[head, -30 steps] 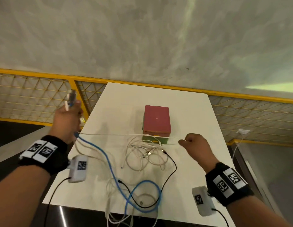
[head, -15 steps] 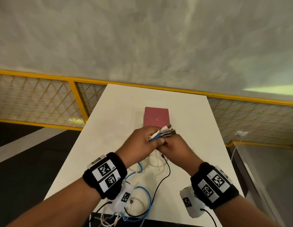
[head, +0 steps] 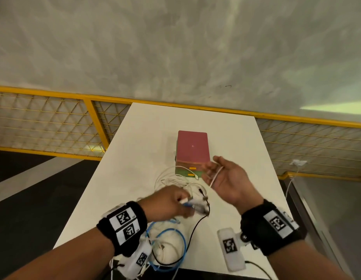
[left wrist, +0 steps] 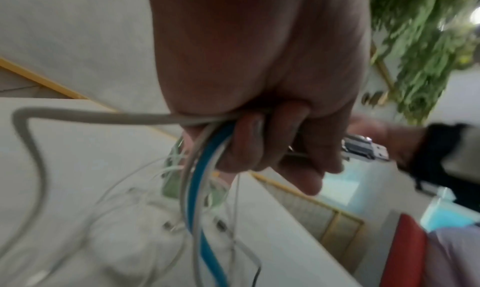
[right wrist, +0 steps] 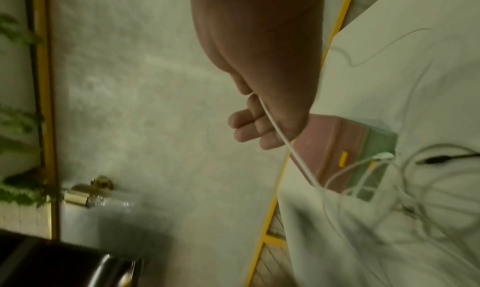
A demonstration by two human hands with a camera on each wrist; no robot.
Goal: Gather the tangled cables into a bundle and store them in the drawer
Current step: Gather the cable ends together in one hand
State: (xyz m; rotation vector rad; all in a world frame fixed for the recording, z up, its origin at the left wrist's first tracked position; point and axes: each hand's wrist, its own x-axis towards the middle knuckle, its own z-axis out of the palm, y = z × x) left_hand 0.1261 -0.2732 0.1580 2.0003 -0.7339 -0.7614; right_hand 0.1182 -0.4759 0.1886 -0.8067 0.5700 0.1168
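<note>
My left hand (head: 183, 205) hovers low over the white table (head: 135, 158), gripping a bunch of cable ends: white ones, a blue one and metal plugs. In the left wrist view its fingers (left wrist: 249, 147) curl round the white and blue cables (left wrist: 200, 188), and a USB plug (left wrist: 369, 149) sticks out. My right hand (head: 214, 172) is held palm up and open to the right, with a thin white cable (head: 216, 176) draped across it. Loose white loops (head: 171, 178), a blue cable (head: 182, 241) and a black cable (head: 193, 229) lie tangled below. The pink-topped drawer box (head: 192, 146) stands behind, its green front shut.
A yellow railing with mesh (head: 54, 96) runs behind and beside the table. A wall socket with a white plug (head: 297, 163) sits at the right. The table's near edge (head: 195, 269) is close to my wrists, with cable loops hanging over it.
The hands, first far apart with a white cable stretched between them, met near the box. Now the left has drawn back with the cable ends and the right has opened palm up.
</note>
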